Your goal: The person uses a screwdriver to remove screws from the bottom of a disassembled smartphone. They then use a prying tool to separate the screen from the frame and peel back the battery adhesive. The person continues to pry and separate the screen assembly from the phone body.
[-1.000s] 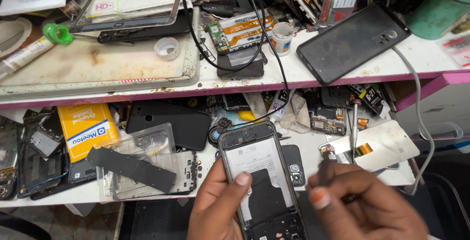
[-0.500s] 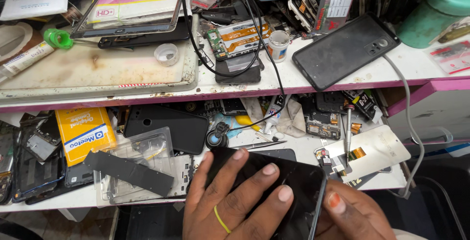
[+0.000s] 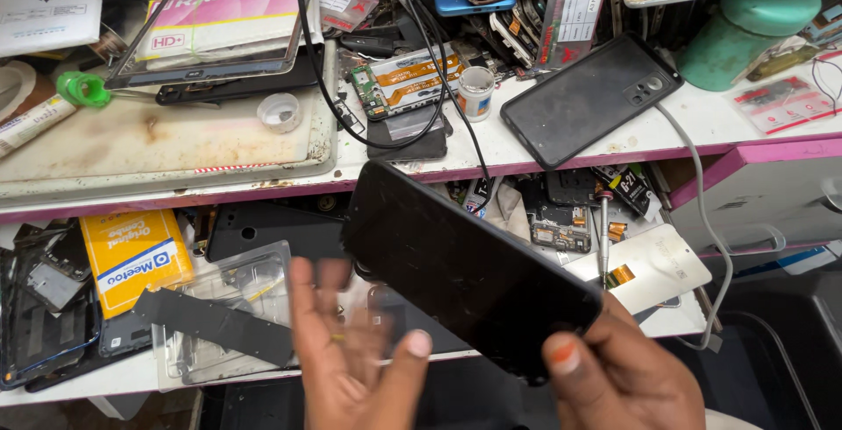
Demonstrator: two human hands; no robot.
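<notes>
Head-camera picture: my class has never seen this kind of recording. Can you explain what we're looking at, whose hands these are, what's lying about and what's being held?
The camera sits on a person's head and looks down at their own two bare hands over a cluttered repair bench. The right hand grips a dark phone by its lower end, screen side up and tilted. The left hand is open and blurred beside it, holding nothing. Behind lie a yellow box, a clear plastic case, a screwdriver and, on the shelf above, a black back cover and a circuit board.
</notes>
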